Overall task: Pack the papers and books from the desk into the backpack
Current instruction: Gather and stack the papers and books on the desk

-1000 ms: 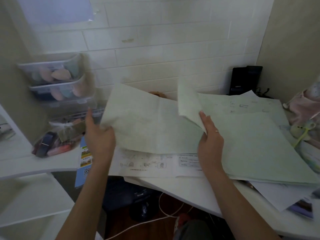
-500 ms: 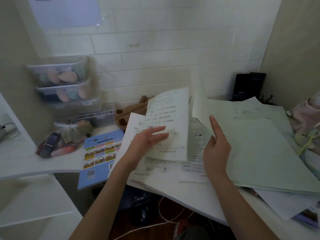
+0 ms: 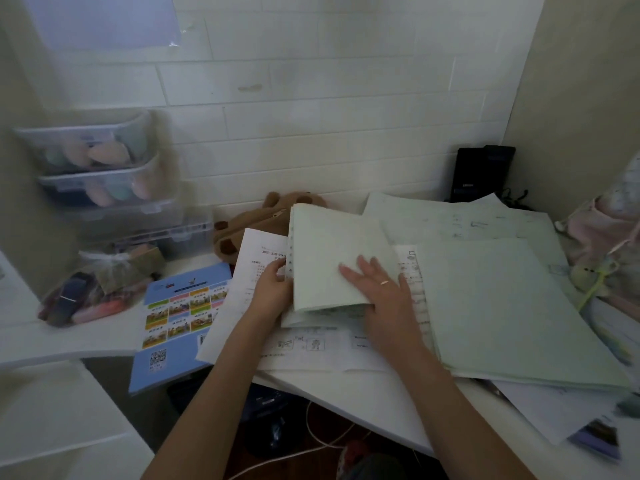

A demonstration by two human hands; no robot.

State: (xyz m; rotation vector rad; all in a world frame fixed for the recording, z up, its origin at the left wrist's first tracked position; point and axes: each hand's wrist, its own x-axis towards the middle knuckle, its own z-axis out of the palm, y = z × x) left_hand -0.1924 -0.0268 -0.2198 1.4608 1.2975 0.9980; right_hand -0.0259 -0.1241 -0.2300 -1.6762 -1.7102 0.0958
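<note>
A folded pale green paper [image 3: 329, 251] lies on a spread of white printed sheets [image 3: 311, 344] at the middle of the white desk [image 3: 346, 403]. My left hand [image 3: 273, 289] pinches the folded paper's left edge. My right hand [image 3: 381, 292] lies flat with spread fingers on its right part. A stack of large green sheets [image 3: 502, 306] covers the desk to the right. A blue booklet [image 3: 176, 320] with small pictures hangs over the desk's left edge. A dark bag-like shape [image 3: 263, 407] sits under the desk, mostly hidden.
A brown plush pouch [image 3: 252, 223] lies behind the papers. Clear stacked bins [image 3: 104, 174] and a bag of small items [image 3: 93, 289] stand at the left. A black device [image 3: 481, 171] is at the back right, pink soft things [image 3: 602, 237] at far right. White cables [image 3: 311, 441] run below.
The large green sheet that both hands held up has been folded over and laid down on the white sheets. My right hand let go of the sheet's corner and now presses flat.
</note>
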